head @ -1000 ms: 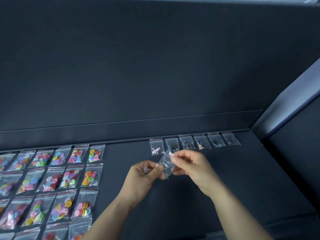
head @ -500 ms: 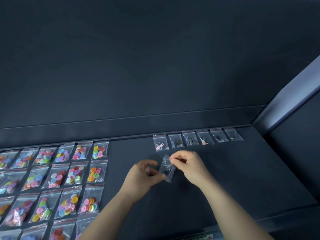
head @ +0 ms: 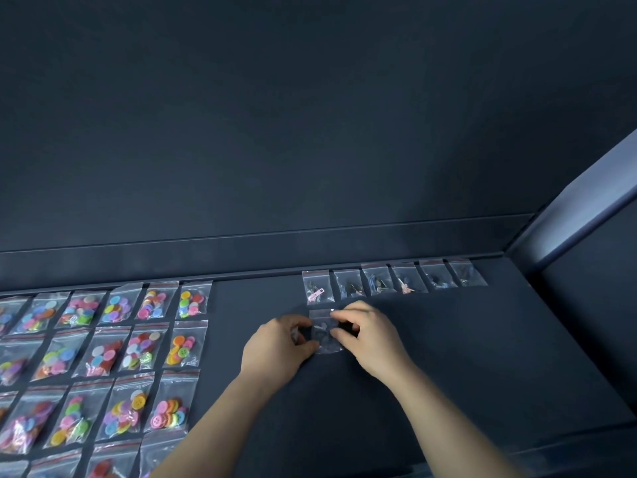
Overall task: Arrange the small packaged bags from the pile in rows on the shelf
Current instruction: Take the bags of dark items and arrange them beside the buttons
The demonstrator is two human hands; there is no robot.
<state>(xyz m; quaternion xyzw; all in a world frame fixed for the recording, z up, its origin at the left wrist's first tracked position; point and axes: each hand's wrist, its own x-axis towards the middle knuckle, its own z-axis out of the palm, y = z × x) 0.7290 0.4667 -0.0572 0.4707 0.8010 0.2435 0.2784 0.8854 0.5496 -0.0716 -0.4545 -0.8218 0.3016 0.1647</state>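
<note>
- Bag (head: pixel 324 334) was held between both hands, low over the shelf (head: pixel 482 357) or already on it; contact could not be told through the blur. It was positioned just in front of the leftmost packet of the back row (head: pixel 406 279), with a narrow strip of shelf between them, where a second row would, it was judged, begin.
- Its left edge was pinched by the curled fingers of the left hand (head: pixel 279 343), and its right edge and far corner by those of the right hand (head: pixel 365 334). Whether anything else was tucked in the left hand could not be told.
- A crooked placement was judged the main risk: if one hand were released before the other, the light film could be swung round and the new row started askew.
- The film could also cling to a fingertip and be dragged out of place as the hands were lifted.
- If it were pushed too far back, the packet behind could be nudged and the back row disturbed.
- Bunched contents, dark and too blurred to name, could keep it from lying flat.
- The button bags (head: pixel 120 343) to the left were well apart and were not judged to be at risk.
- The long axis was seen to run front to back, roughly parallel to the packets behind it. One short edge was pointed at the back wall (head: pixel 310 132) and the other toward the person. Which end carried the seal could not be made out.
</note>
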